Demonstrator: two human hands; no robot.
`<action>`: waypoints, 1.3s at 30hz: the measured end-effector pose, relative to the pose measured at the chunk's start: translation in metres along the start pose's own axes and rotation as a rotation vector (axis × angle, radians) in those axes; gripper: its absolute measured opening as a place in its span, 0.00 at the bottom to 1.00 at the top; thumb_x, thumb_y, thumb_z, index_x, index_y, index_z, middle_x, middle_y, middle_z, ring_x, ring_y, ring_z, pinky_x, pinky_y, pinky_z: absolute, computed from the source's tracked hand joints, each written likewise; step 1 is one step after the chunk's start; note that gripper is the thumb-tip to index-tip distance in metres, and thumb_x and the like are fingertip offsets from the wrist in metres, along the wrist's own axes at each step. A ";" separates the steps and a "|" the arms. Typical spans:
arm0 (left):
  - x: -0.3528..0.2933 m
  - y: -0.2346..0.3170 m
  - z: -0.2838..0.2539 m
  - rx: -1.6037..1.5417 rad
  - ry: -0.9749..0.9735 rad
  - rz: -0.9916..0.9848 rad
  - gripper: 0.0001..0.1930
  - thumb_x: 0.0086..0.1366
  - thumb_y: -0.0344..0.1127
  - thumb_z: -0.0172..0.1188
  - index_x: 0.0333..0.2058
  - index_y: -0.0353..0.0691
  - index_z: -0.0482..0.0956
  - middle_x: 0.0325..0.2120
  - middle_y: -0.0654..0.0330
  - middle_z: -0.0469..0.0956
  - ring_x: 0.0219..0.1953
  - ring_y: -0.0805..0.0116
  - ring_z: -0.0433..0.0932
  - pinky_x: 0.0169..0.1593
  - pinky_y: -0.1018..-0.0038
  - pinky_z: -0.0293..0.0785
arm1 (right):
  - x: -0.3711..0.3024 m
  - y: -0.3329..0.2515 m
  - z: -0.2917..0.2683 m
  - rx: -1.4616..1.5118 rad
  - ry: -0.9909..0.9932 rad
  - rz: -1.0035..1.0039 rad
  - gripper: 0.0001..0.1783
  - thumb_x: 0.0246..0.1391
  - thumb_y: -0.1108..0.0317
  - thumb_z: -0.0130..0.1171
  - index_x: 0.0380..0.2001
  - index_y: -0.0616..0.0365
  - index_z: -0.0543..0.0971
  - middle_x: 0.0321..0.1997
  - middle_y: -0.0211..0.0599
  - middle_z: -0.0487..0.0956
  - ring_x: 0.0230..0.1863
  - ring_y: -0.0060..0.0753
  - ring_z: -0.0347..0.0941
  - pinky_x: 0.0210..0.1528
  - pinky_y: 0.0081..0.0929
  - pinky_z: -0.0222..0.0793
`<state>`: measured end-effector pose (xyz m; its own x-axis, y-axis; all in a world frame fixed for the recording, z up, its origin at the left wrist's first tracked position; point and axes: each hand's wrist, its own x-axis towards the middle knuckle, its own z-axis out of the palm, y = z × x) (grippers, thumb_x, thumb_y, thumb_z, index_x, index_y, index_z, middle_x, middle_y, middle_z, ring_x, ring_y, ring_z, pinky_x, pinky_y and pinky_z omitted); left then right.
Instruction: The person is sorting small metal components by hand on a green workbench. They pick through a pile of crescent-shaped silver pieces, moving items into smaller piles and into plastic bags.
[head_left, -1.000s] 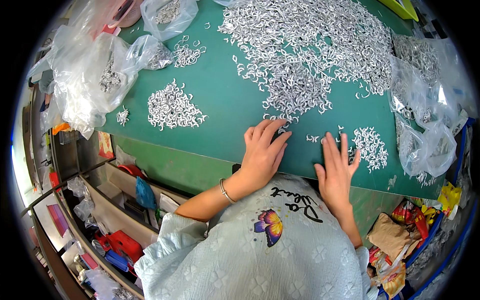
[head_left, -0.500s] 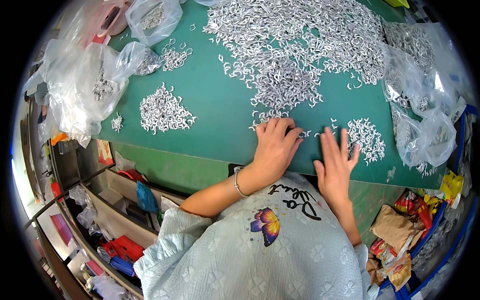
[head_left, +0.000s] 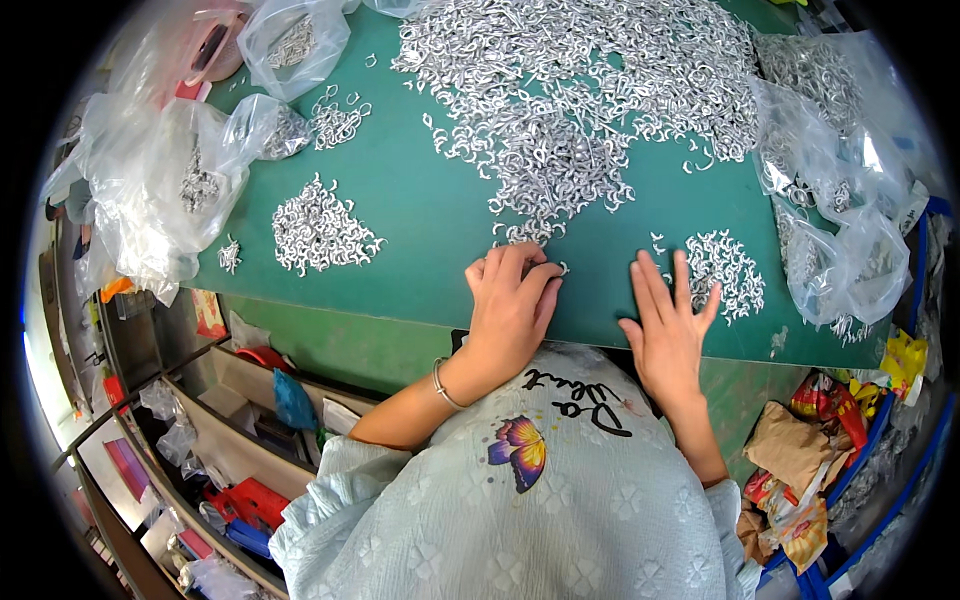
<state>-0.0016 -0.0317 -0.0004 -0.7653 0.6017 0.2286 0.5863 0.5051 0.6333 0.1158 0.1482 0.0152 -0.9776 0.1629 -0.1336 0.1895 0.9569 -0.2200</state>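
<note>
A big heap of small silvery curved metal pieces point(head_left: 560, 160) spreads over the green table point(head_left: 430, 230) toward the far edge. At the heap's near tip, my left hand point(head_left: 508, 305) is curled, fingertips bent together on the tabletop. A single small piece shows beside its fingertips; whatever lies under the fingers is hidden. My right hand point(head_left: 668, 335) rests palm down on the table, fingers stretched and spread, apparently holding nothing. Just right of its fingers is a small pile of similar curved pieces point(head_left: 728, 275). A few loose ones lie above its fingertips.
Another pile of curved pieces point(head_left: 320, 230) sits at left, with larger ring-like pieces point(head_left: 338, 122) beyond it. Clear plastic bags point(head_left: 150, 190) crowd the left side; more filled bags point(head_left: 840, 230) line the right. An open drawer point(head_left: 230, 410) and snack packets point(head_left: 820, 430) are below table level.
My left hand has shifted left along the heap's near tip. Loose pieces that lay between my hands no longer show there. My right hand stays spread, slightly moved. The view has shifted a little.
</note>
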 end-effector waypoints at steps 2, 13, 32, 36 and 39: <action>0.003 0.005 0.000 -0.016 -0.011 0.000 0.14 0.53 0.25 0.66 0.39 0.41 0.80 0.41 0.62 0.73 0.41 0.64 0.72 0.47 0.65 0.58 | -0.009 0.004 0.004 0.032 0.082 0.065 0.37 0.53 0.59 0.61 0.65 0.54 0.65 0.73 0.30 0.58 0.75 0.49 0.44 0.66 0.74 0.29; -0.002 -0.003 -0.004 0.015 -0.022 0.031 0.17 0.55 0.26 0.64 0.46 0.40 0.78 0.49 0.59 0.73 0.51 0.58 0.70 0.54 0.59 0.58 | 0.003 -0.001 0.002 0.091 0.212 0.073 0.31 0.56 0.64 0.59 0.63 0.60 0.67 0.73 0.33 0.58 0.75 0.49 0.45 0.67 0.71 0.31; -0.012 -0.024 -0.020 0.075 0.015 -0.032 0.18 0.54 0.28 0.67 0.46 0.42 0.79 0.54 0.55 0.70 0.58 0.52 0.67 0.57 0.57 0.57 | 0.012 -0.022 -0.006 0.262 -0.100 -0.255 0.39 0.49 0.60 0.64 0.63 0.63 0.65 0.73 0.37 0.58 0.75 0.46 0.47 0.69 0.68 0.35; -0.011 -0.018 -0.019 0.069 0.023 -0.038 0.18 0.53 0.27 0.67 0.44 0.42 0.79 0.54 0.56 0.70 0.57 0.54 0.67 0.55 0.58 0.57 | 0.016 -0.034 -0.001 0.321 -0.091 -0.260 0.40 0.49 0.60 0.64 0.64 0.64 0.64 0.73 0.42 0.57 0.75 0.47 0.47 0.70 0.66 0.35; -0.014 -0.021 -0.017 0.038 0.036 -0.034 0.18 0.53 0.27 0.67 0.45 0.43 0.79 0.53 0.56 0.70 0.56 0.54 0.67 0.55 0.58 0.57 | 0.013 -0.039 0.013 0.365 -0.126 -0.345 0.41 0.49 0.59 0.64 0.64 0.64 0.63 0.73 0.44 0.57 0.75 0.48 0.46 0.70 0.65 0.36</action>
<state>-0.0079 -0.0612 -0.0041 -0.7936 0.5614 0.2345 0.5691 0.5485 0.6126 0.0971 0.1097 0.0093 -0.9744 -0.1989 -0.1046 -0.0999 0.8003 -0.5913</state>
